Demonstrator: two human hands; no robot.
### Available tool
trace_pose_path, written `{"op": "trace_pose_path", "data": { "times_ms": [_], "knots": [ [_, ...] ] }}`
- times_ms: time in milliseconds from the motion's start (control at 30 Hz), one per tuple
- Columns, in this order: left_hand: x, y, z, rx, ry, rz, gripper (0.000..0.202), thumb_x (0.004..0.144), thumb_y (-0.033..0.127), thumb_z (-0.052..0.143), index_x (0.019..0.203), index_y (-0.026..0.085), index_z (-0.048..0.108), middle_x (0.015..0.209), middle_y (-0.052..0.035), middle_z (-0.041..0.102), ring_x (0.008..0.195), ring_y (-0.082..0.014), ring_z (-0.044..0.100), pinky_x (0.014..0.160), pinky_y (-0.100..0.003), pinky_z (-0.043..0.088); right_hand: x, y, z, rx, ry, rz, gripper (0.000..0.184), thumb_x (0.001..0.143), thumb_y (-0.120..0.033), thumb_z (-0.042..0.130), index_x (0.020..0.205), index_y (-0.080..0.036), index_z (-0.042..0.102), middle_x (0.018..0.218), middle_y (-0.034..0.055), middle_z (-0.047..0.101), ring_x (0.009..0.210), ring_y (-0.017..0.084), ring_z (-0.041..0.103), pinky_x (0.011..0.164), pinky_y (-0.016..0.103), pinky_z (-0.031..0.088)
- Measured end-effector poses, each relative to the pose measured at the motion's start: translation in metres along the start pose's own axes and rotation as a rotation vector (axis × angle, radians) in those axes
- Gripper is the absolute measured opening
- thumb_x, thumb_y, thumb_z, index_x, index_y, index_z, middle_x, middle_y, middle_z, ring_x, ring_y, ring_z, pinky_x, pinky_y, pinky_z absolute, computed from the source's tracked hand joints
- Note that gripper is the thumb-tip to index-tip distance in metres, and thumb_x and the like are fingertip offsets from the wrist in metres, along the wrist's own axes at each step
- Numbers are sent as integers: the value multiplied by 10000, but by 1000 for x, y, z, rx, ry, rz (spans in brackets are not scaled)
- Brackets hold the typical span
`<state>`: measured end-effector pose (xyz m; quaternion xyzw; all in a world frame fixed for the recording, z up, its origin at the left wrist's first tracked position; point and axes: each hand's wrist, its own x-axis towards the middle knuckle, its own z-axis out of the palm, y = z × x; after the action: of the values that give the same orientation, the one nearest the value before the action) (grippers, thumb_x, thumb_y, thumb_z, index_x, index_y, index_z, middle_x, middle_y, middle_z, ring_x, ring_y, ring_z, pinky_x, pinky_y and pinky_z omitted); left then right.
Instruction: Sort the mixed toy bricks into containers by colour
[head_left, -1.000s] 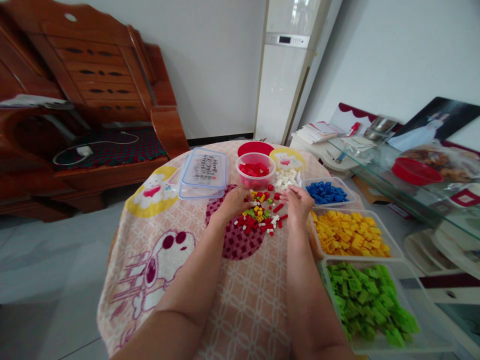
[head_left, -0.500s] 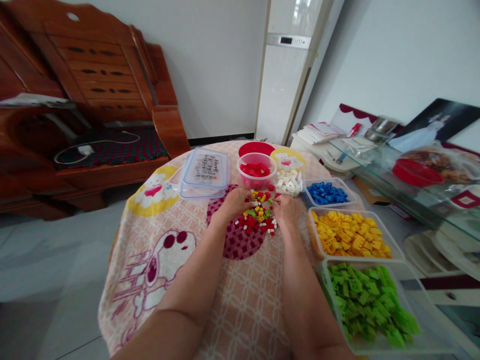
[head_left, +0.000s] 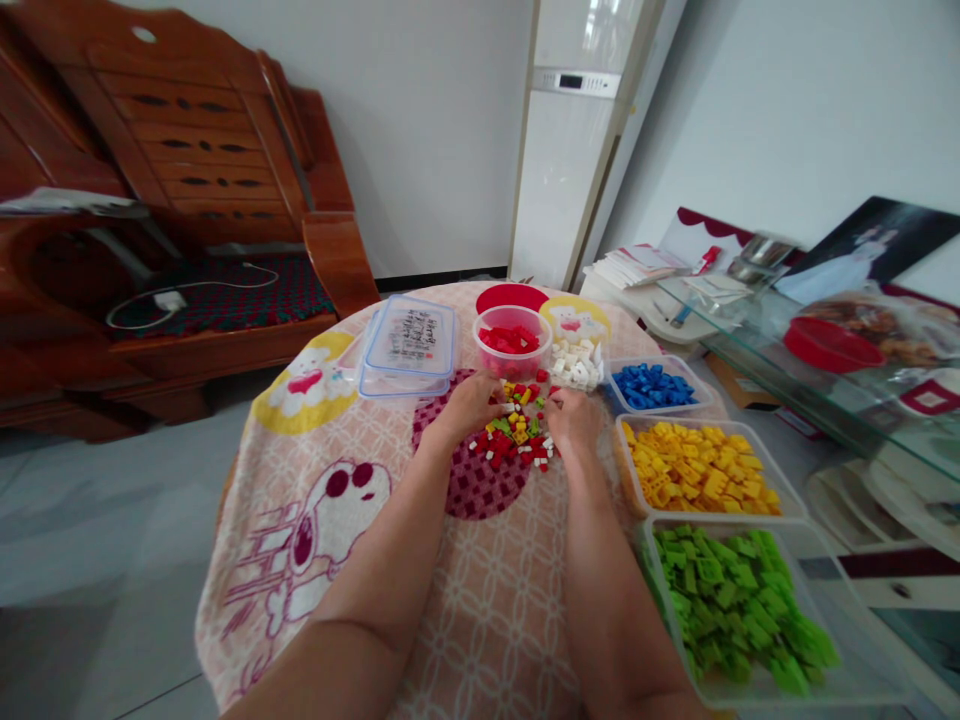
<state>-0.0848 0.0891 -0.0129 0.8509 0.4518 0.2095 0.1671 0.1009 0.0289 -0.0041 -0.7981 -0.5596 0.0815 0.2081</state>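
A mixed pile of small toy bricks point(head_left: 517, 428), red, yellow, green and white, lies on the tablecloth between my two hands. My left hand point(head_left: 474, 405) rests at the pile's left edge with its fingers curled together; whether a brick is in them is hidden. Across the pile, my right hand point(head_left: 576, 418) has thumb and fingertips pinched, with a bit of red showing at the tips, seemingly a red toy brick point(head_left: 554, 392). Just beyond the hands stand a round tub of red bricks point(head_left: 511, 342) and a heap of white bricks point(head_left: 577, 364).
On my right, clear plastic boxes hold blue bricks point(head_left: 651, 386), yellow bricks point(head_left: 701, 470) and green bricks point(head_left: 739, 600). Stacked box lids point(head_left: 410, 345) lie at the back left. A red lid point(head_left: 512, 298) sits behind the tub. A glass shelf point(head_left: 817, 350) adjoins the table's right side.
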Motion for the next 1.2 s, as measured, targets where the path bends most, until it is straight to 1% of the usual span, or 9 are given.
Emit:
{"op": "trace_pose_path", "data": {
  "times_ms": [133,300,400,533,733,867,1000,1100,1200],
  "knots": [
    [1,-2,1,12,-7,5,94,787,251,762,753,168,735,1008,-72,733,1015,-218,660,926,-308,515,5,3,-1,377,122,12,264,854,-308,584,954,-185,795,920,84,798,906,226,738,833,297,547],
    [1,-2,2,17,-15,-3,105,790,260,763,769,160,742,1029,-79,732,998,-212,665,917,-306,515,12,5,6,1007,236,141,295,734,-329,613,921,-143,746,638,33,725,606,227,704,579,323,581],
    [0,-2,2,8,-14,-11,97,788,249,765,772,155,745,1055,-90,728,1015,-225,666,921,-317,515,15,6,9,1271,308,174,241,657,-328,679,829,-160,705,564,4,683,540,217,681,528,335,591],
    [1,-3,3,-1,-12,2,89,788,244,763,766,159,749,1032,-89,729,1009,-230,664,916,-324,516,18,7,8,1440,387,169,294,605,-346,748,822,-158,687,605,-4,693,550,195,688,549,343,618],
    [1,-2,2,16,-12,-2,89,797,243,756,773,157,749,1043,-89,728,1015,-225,664,915,-311,516,20,5,6,1538,435,113,526,570,-332,803,1045,-130,702,906,58,769,851,232,749,737,372,649],
    [0,1,0,12,-16,-13,78,793,230,757,775,154,753,1047,-91,728,1027,-228,665,926,-314,514,18,6,4,1430,369,107,411,603,-367,756,940,-136,717,773,44,754,707,217,734,634,340,630],
    [-1,2,-1,17,-13,-13,82,794,235,757,770,156,753,1034,-87,728,1017,-226,664,917,-312,515,10,10,-3,1065,80,104,325,720,-401,637,889,-143,740,598,19,697,487,186,645,471,285,527],
    [0,2,0,24,-19,-13,90,797,239,759,773,152,754,1034,-91,729,1031,-230,664,932,-318,511,3,11,-13,584,-99,0,266,794,-342,588,856,-164,775,610,33,709,571,193,681,548,264,509],
    [0,2,-1,23,-16,-10,92,795,243,762,771,155,753,1044,-89,731,1041,-229,665,942,-319,511,-5,7,-28,72,-148,-111,240,844,-304,594,793,-173,789,795,106,776,837,235,736,705,277,502]
  ]
}}
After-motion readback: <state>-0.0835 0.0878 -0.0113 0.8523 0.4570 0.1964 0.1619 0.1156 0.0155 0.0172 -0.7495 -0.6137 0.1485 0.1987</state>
